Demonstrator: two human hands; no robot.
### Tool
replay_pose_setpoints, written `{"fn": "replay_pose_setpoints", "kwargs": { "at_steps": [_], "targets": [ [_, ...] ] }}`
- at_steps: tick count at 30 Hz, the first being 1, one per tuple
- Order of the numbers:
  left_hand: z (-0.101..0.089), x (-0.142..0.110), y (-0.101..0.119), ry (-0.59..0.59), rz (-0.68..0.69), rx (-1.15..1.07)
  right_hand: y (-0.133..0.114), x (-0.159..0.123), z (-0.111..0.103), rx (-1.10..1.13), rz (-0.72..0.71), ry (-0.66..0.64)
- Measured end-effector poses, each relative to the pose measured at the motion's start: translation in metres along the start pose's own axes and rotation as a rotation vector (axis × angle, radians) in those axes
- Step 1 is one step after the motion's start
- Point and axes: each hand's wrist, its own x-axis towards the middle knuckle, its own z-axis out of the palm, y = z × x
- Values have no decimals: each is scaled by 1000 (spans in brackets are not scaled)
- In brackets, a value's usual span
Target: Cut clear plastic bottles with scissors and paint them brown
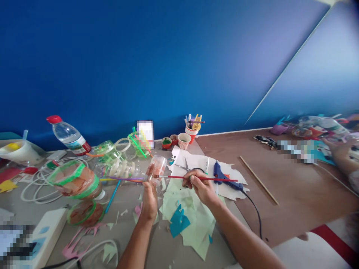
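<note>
My left hand (150, 201) is closed around the lower part of a clear plastic cup (157, 168), tilted and streaked with reddish-brown paint. A thin red paintbrush (179, 177) is pinched in my right hand (199, 186), its tip touching the cup's painted side. Beneath my right hand lie white and pale green paper sheets (193, 224) with a torn teal scrap (179, 221). Scissors (186, 164) rest on the white paper, their handles partly behind my hand. A blue glue gun (223, 175) lies just right of it.
Small paint pots (166, 142) and a paper cup (184, 141) stand by the wall. A painted bottle piece with green tape (74, 181), a water bottle (70, 136) and a power strip (46, 237) are on the left. A stick (258, 179) and another person's hand (340, 153) are on the right.
</note>
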Motion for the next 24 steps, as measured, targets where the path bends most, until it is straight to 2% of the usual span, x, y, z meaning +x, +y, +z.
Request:
{"fn": "replay_pose_setpoints", "kwargs": {
  "at_steps": [3,8,15,21,24],
  "targets": [
    [7,0,4,-45,127,122,0,1,-2,-13,-5,-14],
    [18,-3,13,-1,66,125,-1,2,-5,-59,-20,-35],
    [11,-1,11,11,74,206,1,1,-5,-40,-43,31],
    [9,-1,6,-64,120,277,0,2,-3,-30,-27,3],
    [8,-1,7,-61,142,316,-3,4,-4,-20,-36,27]
  ]
}}
